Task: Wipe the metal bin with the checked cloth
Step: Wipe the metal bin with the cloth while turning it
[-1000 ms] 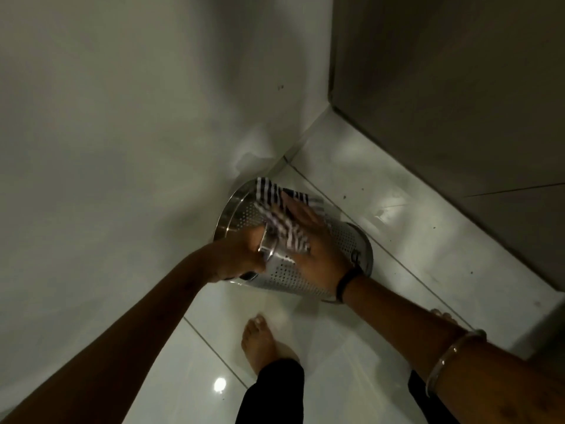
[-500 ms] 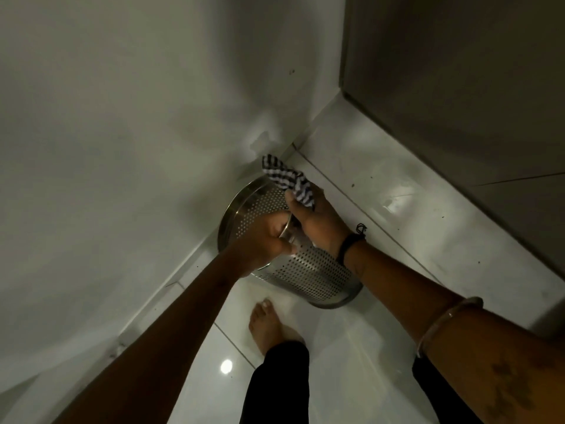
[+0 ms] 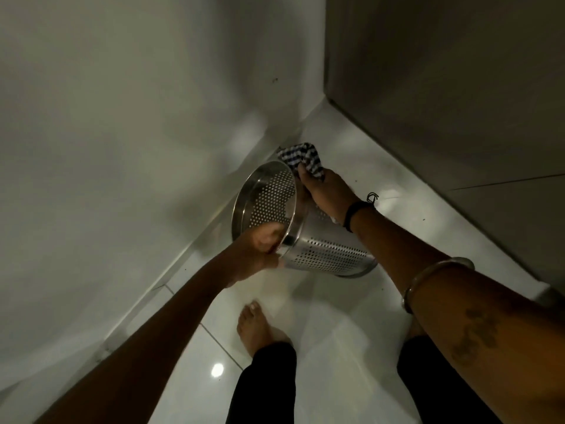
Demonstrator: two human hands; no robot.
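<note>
The perforated metal bin point(image 3: 324, 252) is tilted above the floor, with its open mouth turned up and to the left. My left hand point(image 3: 260, 249) grips the near part of its rim. My right hand point(image 3: 324, 191) is closed on the bunched blue-and-white checked cloth point(image 3: 302, 159) and rests against the far upper side of the bin, just behind the rim. The bin's base points down to the right, close to the tiles.
A white wall point(image 3: 122, 148) stands close on the left and a dark panel point(image 3: 443, 87) on the right, meeting in a corner behind the bin. My bare foot point(image 3: 256, 328) is on the glossy white tiled floor point(image 3: 336, 347) below the bin.
The bin has swung so its mouth faces more to the left. My right hand with the cloth slid from the bin's side up past the rim to its far edge.
</note>
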